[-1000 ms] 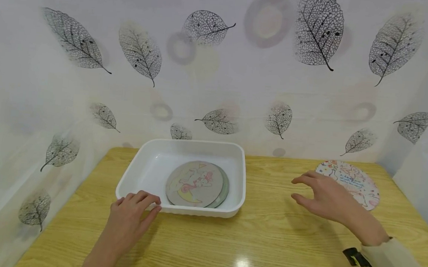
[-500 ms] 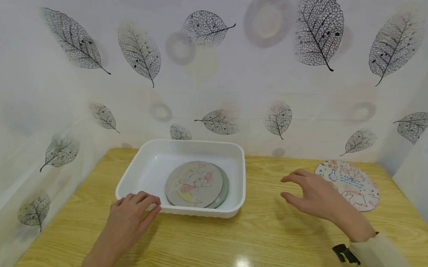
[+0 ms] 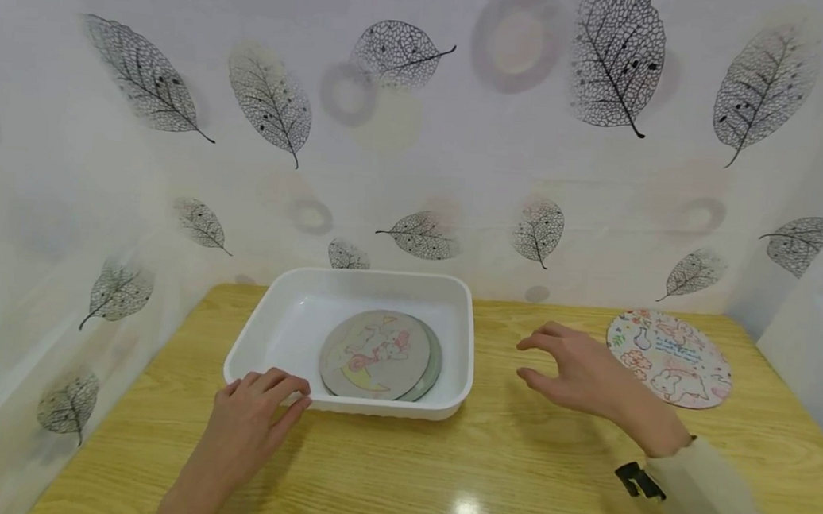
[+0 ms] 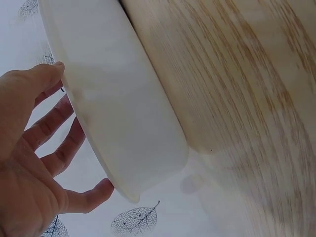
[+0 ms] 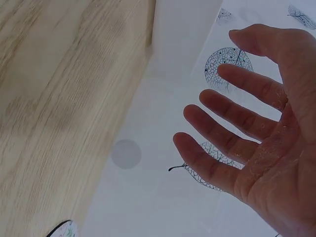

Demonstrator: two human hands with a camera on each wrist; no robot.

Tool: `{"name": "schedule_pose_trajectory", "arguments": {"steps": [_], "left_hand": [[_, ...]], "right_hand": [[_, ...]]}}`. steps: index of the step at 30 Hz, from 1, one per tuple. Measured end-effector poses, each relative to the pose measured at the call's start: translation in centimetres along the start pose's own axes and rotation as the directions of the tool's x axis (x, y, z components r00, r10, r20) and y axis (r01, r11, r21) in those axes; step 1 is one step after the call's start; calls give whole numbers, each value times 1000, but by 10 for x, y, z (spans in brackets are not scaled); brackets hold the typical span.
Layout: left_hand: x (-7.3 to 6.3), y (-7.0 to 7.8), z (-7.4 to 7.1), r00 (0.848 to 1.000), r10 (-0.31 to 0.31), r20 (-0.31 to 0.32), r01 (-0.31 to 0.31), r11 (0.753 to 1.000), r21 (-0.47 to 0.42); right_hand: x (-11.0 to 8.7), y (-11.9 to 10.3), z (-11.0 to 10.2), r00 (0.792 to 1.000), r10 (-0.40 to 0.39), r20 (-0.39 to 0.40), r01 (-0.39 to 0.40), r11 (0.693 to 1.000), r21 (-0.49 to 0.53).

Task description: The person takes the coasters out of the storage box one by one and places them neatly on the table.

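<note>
My left hand (image 3: 252, 411) rests at the front left corner of a white rectangular tray (image 3: 462, 348), its fingertips on the rim. From the left wrist view, the thumb and fingers (image 4: 96, 195) meet the rim beside the tray's outer wall. Inside the tray lie a round placemat with a pink cartoon and a yellow moon (image 3: 376, 358) and, partly hidden beneath it, a green round one (image 3: 432, 366). My right hand (image 3: 578, 374) hovers over the table right of the tray, thumb and fingers apart, holding nothing. Behind it lies a round placemat with rabbits and flowers (image 3: 684, 360).
A yellow wood-grain table (image 3: 382, 478) carries everything. At its back and sides hangs a white curtain with leaf prints (image 3: 490, 159). A black strap (image 3: 639, 480) shows by the right sleeve (image 3: 710, 501).
My right hand has moved left, away from the rabbit placemat and toward the tray, uncovering more of that placemat. The left hand and the tray have stayed in place.
</note>
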State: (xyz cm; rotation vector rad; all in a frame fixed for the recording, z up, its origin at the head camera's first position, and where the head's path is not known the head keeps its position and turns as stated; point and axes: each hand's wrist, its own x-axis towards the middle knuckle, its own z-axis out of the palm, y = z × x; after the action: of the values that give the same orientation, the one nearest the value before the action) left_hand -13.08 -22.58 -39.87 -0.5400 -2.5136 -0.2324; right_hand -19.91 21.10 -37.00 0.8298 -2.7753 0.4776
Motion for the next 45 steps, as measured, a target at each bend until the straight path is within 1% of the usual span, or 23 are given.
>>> {"name": "schedule_pose_trajectory", "arguments": {"steps": [5,13,23,32,37,45], "left_hand": [[0,0,1,1000,14,-22,-14,1000,-4],[1,0,0,999,8,-34,-8,1000,-1],[2,-2,0,1000,-5,-27,5,1000,-7],[-2,0,1,999,-9,-41,8,1000,-16],[-2,0,2,998,-4,-59,3,1000,-18],[-3,1,4,998,-1,-69,0,1000,-15]], "right_hand": [[6,-5,5,999,-28,-31,29,1000,10],[17,-14,9,993,-92,-73,93,996,8],[33,-26,14,987,-142,-74,144,989,21],[43,-37,17,982,-170,-85,173,984,40],[49,-41,18,982,-178,-69,181,983,42],[59,-49,20,979,-204,-24,205,977,64]]}}
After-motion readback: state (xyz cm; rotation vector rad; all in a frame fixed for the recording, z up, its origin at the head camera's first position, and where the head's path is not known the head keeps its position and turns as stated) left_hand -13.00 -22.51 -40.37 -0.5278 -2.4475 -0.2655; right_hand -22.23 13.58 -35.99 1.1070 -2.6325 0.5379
